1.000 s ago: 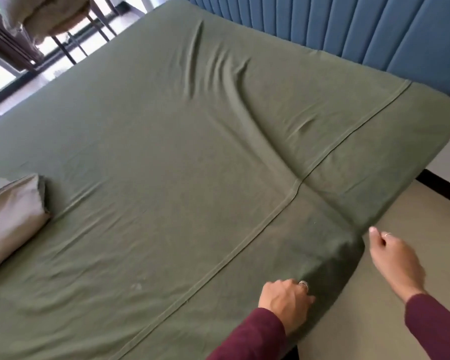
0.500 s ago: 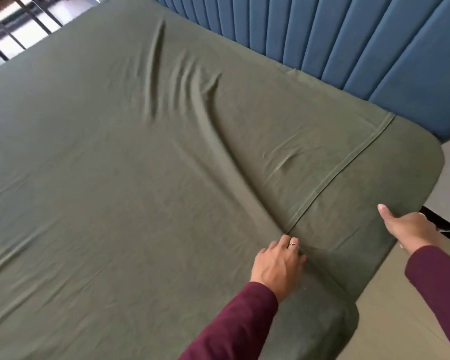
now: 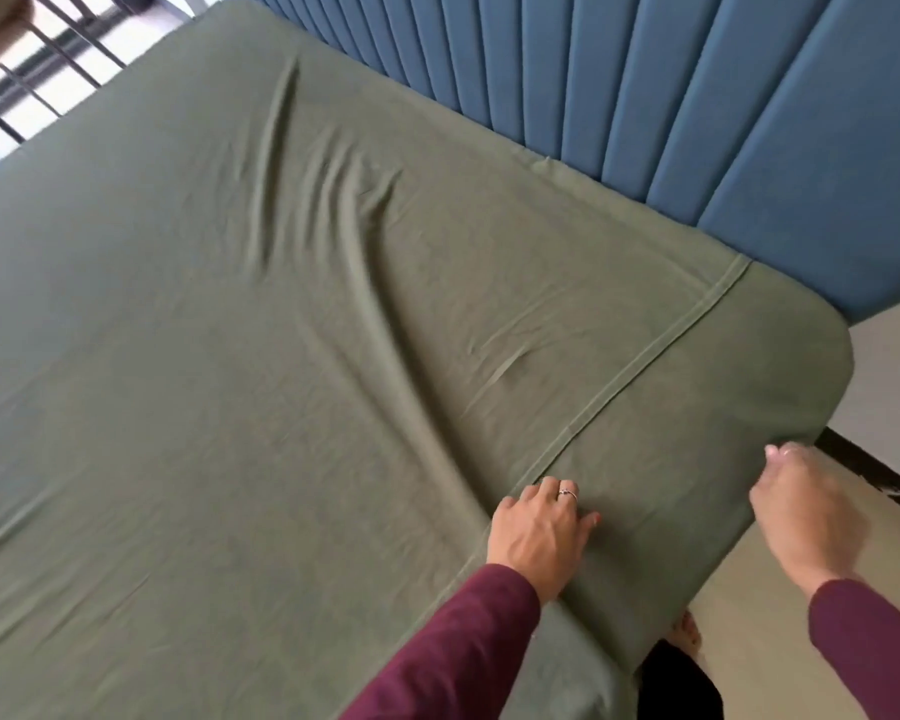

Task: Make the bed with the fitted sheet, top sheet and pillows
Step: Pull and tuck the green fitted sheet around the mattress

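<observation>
Head view showed your bed with the green fitted sheet stretched over the mattress, spreading away to the left of your fingers and up to the headboard. Beyond its far left corner, well away from your fingers, dark metal bars stood against bright light. Long creases ran through the sheet ahead of your fingers, curving down toward your left hand. A raised seam crossed the sheet diagonally from the headboard side and passed under the knuckles of that hand.

Your left hand, in a maroon sleeve, lay palm down on the sheet near the bed's edge. Its fingers were curled, their tips hidden in the cloth, so you could not tell whether they pinched the fabric or only pressed it; a ring sat on one finger.

Behind the bed, above and to the right of your fingers, rose the blue padded headboard with its vertical channels.

Your right hand was blurred, just beside the sheet's overhanging side below the rounded corner. Whether its fingers gripped the hem you could not tell. Under that hand lay the pale floor.
</observation>
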### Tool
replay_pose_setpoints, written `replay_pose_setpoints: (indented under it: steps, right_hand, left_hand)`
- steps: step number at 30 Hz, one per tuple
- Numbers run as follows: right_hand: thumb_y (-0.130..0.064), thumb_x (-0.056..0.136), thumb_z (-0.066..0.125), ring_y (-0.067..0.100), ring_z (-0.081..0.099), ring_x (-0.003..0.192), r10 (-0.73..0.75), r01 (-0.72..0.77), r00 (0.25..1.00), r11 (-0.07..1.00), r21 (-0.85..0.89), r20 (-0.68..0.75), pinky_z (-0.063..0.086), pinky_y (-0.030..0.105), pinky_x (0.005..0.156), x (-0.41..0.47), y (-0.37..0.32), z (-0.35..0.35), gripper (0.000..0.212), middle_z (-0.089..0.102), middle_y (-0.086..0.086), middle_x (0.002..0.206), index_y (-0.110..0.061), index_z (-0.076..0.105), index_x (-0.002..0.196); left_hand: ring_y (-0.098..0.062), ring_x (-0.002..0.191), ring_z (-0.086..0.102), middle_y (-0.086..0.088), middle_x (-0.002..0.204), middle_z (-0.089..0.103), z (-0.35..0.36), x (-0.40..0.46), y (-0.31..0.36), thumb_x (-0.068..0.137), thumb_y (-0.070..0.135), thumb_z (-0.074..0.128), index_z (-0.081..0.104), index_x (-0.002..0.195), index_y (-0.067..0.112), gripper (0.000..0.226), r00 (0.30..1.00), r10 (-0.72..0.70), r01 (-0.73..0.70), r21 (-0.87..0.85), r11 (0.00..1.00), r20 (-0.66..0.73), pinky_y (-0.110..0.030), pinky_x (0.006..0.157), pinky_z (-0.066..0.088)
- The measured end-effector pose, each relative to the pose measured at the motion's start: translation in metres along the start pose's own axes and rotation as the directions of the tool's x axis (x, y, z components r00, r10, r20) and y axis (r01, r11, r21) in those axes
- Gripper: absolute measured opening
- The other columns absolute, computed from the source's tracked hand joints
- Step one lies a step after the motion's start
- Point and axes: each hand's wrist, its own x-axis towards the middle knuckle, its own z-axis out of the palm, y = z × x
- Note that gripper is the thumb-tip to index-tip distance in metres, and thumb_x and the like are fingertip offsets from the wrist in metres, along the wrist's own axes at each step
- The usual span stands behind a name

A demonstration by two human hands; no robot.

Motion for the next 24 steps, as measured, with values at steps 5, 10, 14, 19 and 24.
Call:
replay_pose_setpoints:
  steps: [5,10,14,19,24]
  right_hand:
    - [-0.010,0.098,0.030,0.014,0.037,0.031,-0.294,0.317,0.943,0.935,-0.157,0.154,0.035,0.017,0.041,0.044,0.039,-0.033,0.032,0.036,0.001,0.039,-0.005,0.044,0.070]
    - [0.000,0.098,0.039,0.007,0.032,0.031,-0.259,0.272,0.956,0.958,-0.086,0.142,0.025,0.013,0.043,0.065,0.063,-0.040,0.037,0.028,-0.003,0.036,-0.002,0.047,0.062]
    - [-0.016,0.097,0.042,0.027,0.059,0.059,-0.161,0.186,0.938,0.981,-0.054,0.306,0.049,0.034,0.056,0.081,0.063,-0.021,0.027,0.061,0.015,0.065,-0.005,0.058,0.079]
    - [-0.031,0.097,0.042,0.042,0.059,0.083,-0.146,0.146,0.970,0.989,0.014,0.196,0.037,0.037,0.063,0.118,0.055,-0.057,0.034,0.063,0.025,0.087,-0.003,0.059,0.087]
    - [-0.062,0.093,0.031,0.040,0.055,0.102,-0.024,0.030,0.945,0.999,-0.014,0.327,0.040,0.042,0.079,0.170,0.046,-0.066,0.062,0.060,0.024,0.109,-0.008,0.062,0.099]
  left_hand:
    - [-0.008,0.057,0.061,0.011,0.067,0.057,-0.012,0.025,0.028,0.090,0.051,0.030,0.059,0.076,0.025,0.042,0.993,-0.111,0.110,0.024,0.994,0.032,-0.021,0.044,0.043]
    - [-0.017,0.075,0.062,0.004,0.085,0.059,-0.029,0.064,0.070,0.088,0.046,0.038,0.061,0.097,0.019,0.036,0.981,-0.183,0.182,0.025,0.983,0.062,-0.029,0.058,0.046]
    - [-0.025,0.113,0.050,-0.003,0.126,0.048,-0.035,0.091,0.089,0.096,0.041,0.042,0.043,0.131,0.016,0.043,0.941,-0.301,0.311,-0.044,0.950,0.154,-0.039,0.089,0.040]
    - [-0.020,0.139,0.026,0.001,0.156,0.019,-0.022,0.101,0.092,0.098,0.044,0.038,0.018,0.150,0.020,0.061,0.906,-0.343,0.353,0.007,0.936,0.248,-0.038,0.106,0.029]
    - [-0.024,0.146,0.011,-0.001,0.160,0.001,-0.010,0.099,0.101,0.098,0.047,0.036,0.003,0.153,0.020,0.069,0.870,-0.382,0.398,0.012,0.917,0.313,-0.039,0.114,0.022]
